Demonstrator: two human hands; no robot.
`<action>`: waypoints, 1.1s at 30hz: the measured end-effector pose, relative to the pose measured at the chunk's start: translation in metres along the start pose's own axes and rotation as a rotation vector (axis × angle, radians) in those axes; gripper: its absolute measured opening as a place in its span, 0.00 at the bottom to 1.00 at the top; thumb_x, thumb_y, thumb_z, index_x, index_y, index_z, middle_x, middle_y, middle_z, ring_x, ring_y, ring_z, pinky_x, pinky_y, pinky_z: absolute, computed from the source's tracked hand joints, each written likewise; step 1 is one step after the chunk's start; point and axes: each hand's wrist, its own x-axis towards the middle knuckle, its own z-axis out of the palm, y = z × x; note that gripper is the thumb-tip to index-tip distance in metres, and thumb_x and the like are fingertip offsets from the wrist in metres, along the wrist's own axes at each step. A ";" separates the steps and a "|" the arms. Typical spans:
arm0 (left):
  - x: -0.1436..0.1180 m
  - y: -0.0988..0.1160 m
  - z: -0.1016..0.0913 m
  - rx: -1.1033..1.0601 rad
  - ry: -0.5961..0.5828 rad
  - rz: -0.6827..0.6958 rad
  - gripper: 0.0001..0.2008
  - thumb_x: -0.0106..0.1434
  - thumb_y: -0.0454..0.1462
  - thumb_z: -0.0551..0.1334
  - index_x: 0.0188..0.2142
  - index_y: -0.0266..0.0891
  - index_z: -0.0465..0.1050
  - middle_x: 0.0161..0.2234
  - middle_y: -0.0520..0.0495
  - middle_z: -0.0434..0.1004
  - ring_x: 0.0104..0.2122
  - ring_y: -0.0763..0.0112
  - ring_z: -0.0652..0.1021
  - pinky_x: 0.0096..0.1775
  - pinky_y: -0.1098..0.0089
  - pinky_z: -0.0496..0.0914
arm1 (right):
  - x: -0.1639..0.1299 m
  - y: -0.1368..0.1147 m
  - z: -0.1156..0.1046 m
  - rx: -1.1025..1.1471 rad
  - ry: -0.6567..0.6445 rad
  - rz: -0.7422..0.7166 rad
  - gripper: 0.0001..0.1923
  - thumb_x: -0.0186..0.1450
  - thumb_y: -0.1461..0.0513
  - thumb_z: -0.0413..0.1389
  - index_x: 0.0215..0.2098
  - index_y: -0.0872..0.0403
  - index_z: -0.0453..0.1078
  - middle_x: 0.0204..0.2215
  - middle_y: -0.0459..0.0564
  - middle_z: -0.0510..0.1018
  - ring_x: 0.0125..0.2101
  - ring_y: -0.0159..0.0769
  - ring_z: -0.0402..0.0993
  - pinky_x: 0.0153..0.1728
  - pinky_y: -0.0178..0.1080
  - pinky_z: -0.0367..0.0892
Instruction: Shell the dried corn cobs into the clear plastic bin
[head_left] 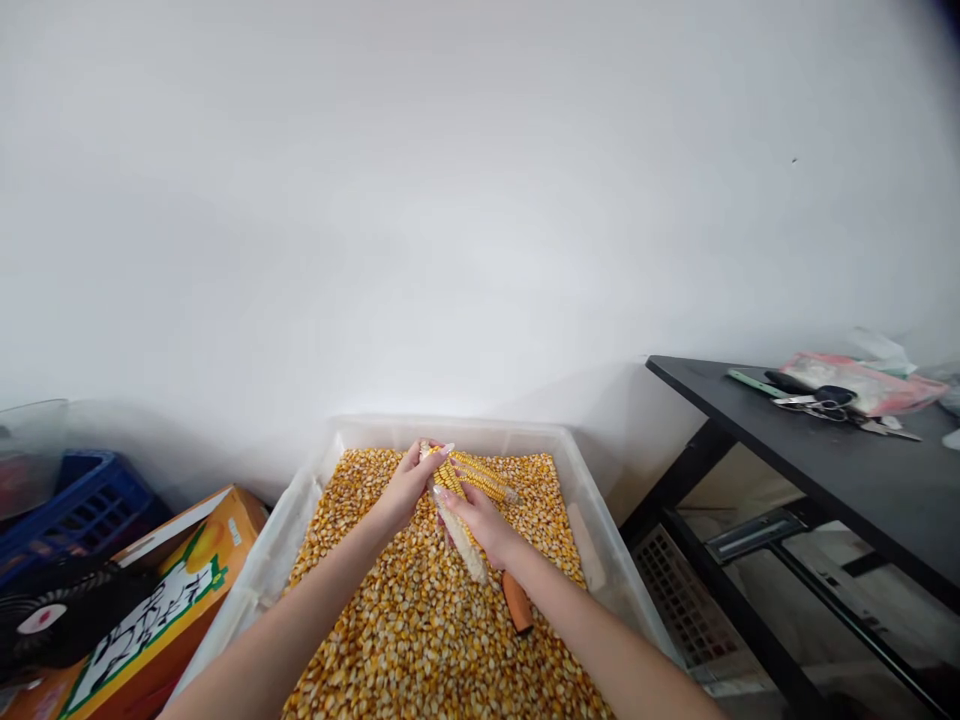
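Both hands hold one corn cob [463,540] above a bed of loose corn kernels [427,620]. Its near part is stripped and pale, while yellow kernels still cover the part between my hands. My left hand [410,485] is closed round the far end, thumb on top. My right hand [484,522] is wrapped round the middle with its thumb against the kernels. Just behind the right hand lie unstripped corn cobs [484,474] on the kernels. A tool's orange-brown handle [517,602] pokes out under my right wrist; its other end is hidden.
A translucent plastic tub [592,480] holds the kernels, its far side near the white wall. To the right, a dark table [750,410] carries scissors [817,402] and a pink-edged bag [862,385]. At left are a cardboard box [180,580] and a blue crate [82,510].
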 end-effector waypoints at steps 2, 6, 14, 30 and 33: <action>0.000 0.000 0.000 0.026 -0.019 0.018 0.18 0.50 0.46 0.66 0.35 0.40 0.66 0.25 0.55 0.70 0.24 0.75 0.72 0.26 0.75 0.65 | 0.000 0.000 0.001 -0.076 0.051 -0.023 0.25 0.51 0.50 0.62 0.43 0.51 0.65 0.21 0.41 0.69 0.17 0.29 0.63 0.18 0.35 0.62; -0.003 0.001 0.001 0.030 -0.047 -0.002 0.18 0.52 0.47 0.65 0.36 0.40 0.65 0.25 0.55 0.71 0.23 0.75 0.72 0.25 0.75 0.65 | -0.003 -0.002 -0.001 -0.092 0.021 0.025 0.30 0.48 0.52 0.65 0.47 0.50 0.64 0.21 0.41 0.69 0.17 0.30 0.63 0.19 0.35 0.63; -0.004 0.000 -0.002 -0.017 -0.124 -0.068 0.17 0.55 0.50 0.61 0.37 0.42 0.64 0.29 0.53 0.72 0.21 0.74 0.72 0.19 0.75 0.62 | -0.004 -0.006 -0.004 0.114 -0.075 0.049 0.22 0.57 0.47 0.56 0.43 0.52 0.67 0.23 0.44 0.71 0.17 0.29 0.64 0.20 0.35 0.63; -0.006 0.000 0.001 -0.039 -0.207 -0.103 0.19 0.57 0.50 0.59 0.40 0.39 0.67 0.34 0.47 0.74 0.21 0.72 0.74 0.17 0.74 0.61 | -0.003 -0.007 -0.007 0.136 -0.087 0.097 0.24 0.57 0.44 0.53 0.40 0.54 0.68 0.21 0.45 0.70 0.17 0.30 0.64 0.20 0.35 0.63; -0.005 -0.002 0.000 -0.065 -0.198 -0.086 0.17 0.57 0.48 0.61 0.37 0.37 0.70 0.35 0.45 0.75 0.31 0.68 0.76 0.28 0.72 0.67 | -0.002 -0.004 -0.004 0.073 -0.008 0.017 0.22 0.55 0.46 0.57 0.39 0.53 0.69 0.19 0.43 0.68 0.16 0.29 0.62 0.19 0.34 0.61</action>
